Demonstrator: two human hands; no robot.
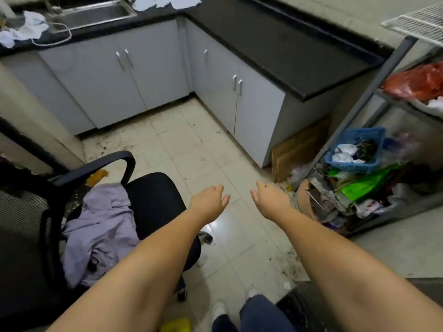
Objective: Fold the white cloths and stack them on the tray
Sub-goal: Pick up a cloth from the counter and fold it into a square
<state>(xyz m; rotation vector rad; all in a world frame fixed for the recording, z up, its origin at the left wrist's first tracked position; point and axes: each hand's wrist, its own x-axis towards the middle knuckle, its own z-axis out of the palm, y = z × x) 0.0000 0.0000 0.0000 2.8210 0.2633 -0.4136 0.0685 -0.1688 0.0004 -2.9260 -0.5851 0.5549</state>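
Black countertop [275,41] ahead holds crumpled white cloths [165,1]; my left hand [209,202] and right hand [272,200] hang loosely open, empty.

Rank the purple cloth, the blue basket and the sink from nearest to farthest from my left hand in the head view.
From the left hand:
1. Purple cloth, on the chair seat just to its left.
2. Blue basket, on the low shelf off to the right, past the right hand.
3. Sink, set in the far counter at top left.

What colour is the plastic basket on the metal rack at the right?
Blue, with a lattice weave: the plastic basket shows best in the head view.
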